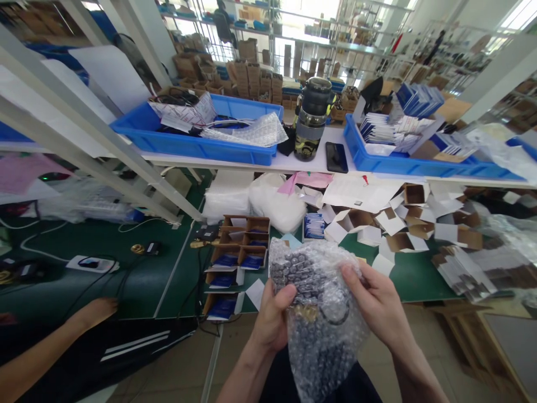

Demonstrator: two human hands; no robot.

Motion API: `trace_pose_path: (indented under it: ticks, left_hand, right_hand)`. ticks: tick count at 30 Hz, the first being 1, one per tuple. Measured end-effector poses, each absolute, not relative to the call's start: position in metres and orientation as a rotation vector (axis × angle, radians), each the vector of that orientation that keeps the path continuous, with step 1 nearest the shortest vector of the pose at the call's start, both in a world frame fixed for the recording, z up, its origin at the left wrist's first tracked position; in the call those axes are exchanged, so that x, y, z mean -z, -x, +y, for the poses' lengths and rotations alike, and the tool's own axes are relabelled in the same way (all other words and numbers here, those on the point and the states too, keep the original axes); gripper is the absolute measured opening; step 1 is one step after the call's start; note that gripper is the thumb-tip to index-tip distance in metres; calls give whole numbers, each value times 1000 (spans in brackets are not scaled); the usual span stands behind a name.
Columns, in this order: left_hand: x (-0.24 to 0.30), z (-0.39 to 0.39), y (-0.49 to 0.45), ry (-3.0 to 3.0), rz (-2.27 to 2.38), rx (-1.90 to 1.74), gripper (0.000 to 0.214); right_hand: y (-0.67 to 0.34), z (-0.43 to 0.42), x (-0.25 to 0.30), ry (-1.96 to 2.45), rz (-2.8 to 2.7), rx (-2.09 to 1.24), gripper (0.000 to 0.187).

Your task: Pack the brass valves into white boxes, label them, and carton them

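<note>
Both my hands hold a clear bubble-wrap bag (312, 291) with a dark cable-like item inside, low in the middle of the head view. My left hand (272, 322) grips its left side, thumb on the front. My right hand (373, 302) pinches the bag's right edge with closed fingers. Just beyond the bag, on the green table (126, 280), stands a row of small open cardboard boxes (235, 263) with blue inserts.
A pile of unfolded white boxes (415, 221) lies to the right. The white shelf (289, 163) above carries two blue trays (197, 143) (419, 165), a dark bottle (312, 120) and a phone (336, 157). Another person's arm (54, 341) rests at the lower left.
</note>
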State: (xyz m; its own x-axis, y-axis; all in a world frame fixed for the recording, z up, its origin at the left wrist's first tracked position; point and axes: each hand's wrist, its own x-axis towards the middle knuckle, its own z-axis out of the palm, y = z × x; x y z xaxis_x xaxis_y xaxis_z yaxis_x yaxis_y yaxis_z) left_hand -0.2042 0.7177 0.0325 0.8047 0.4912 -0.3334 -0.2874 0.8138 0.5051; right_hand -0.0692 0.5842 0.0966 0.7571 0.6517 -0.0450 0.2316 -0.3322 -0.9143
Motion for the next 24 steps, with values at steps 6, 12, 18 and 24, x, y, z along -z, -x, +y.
trace_pose_path:
  ticks: [6, 12, 18, 24]
  left_hand:
    - [-35, 717, 211, -280, 388, -326, 70]
    - [-18, 722, 219, -315, 319, -299, 84]
    - [-11, 735, 228, -349, 308, -268, 75]
    - [-15, 736, 222, -422, 348, -223, 82]
  right_hand:
    - [75, 595, -99, 1269, -231, -984, 26]
    - [67, 585, -90, 1353, -180, -942, 28]
    - [58, 569, -82, 1692, -518, -841, 74]
    - [64, 574, -89, 1740, -556, -814, 55]
